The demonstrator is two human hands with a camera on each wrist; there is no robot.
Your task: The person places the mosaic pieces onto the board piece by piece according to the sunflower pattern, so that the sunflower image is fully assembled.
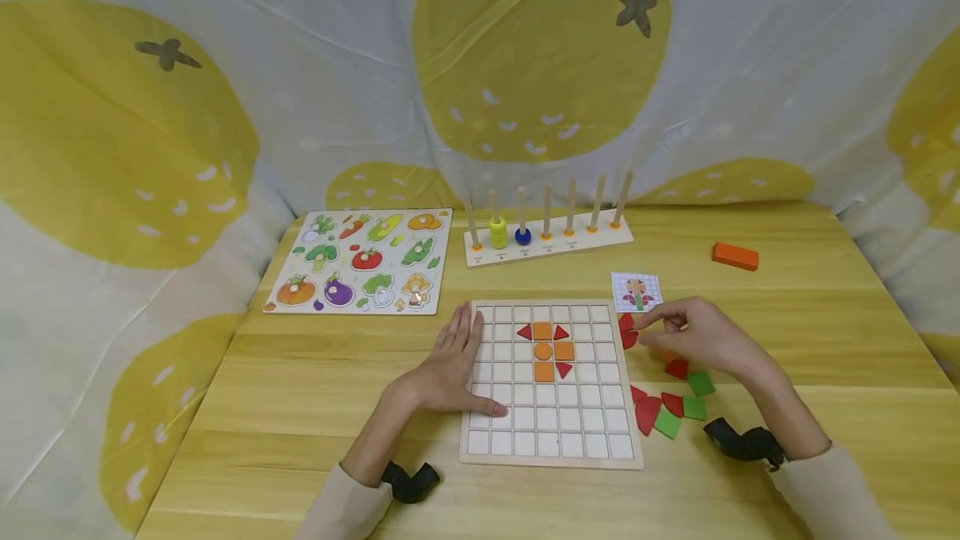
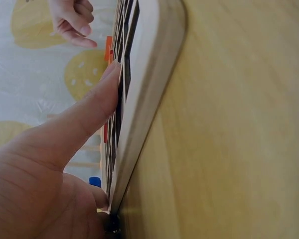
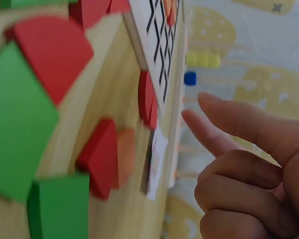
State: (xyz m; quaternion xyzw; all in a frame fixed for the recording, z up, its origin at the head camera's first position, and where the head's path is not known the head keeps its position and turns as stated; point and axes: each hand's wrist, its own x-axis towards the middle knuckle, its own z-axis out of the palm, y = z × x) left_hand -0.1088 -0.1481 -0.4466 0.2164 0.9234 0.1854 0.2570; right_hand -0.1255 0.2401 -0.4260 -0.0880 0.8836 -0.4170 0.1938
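Note:
A wooden grid board (image 1: 525,445) lies on the table with orange and red pieces in its upper middle cells. My left hand (image 1: 447,365) rests on the board's left edge, fingers spread and thumb (image 2: 97,102) over the top face. To the right of the board, my right hand (image 1: 701,333) hovers beside two red pieces (image 1: 627,338) with curved edges. Its thumb and index finger reach forward with nothing visible between them; the other fingers are curled in. A small picture card (image 1: 637,282) showing a flower-like pattern on a grid lies just beyond that hand.
Loose red quarter-round pieces (image 1: 648,415) and green squares (image 1: 667,423) lie right of the board. Behind stand a peg rack (image 1: 592,242) with yellow and blue beads and a vegetable puzzle (image 1: 352,290) at left. An orange block (image 1: 735,256) lies at the back right.

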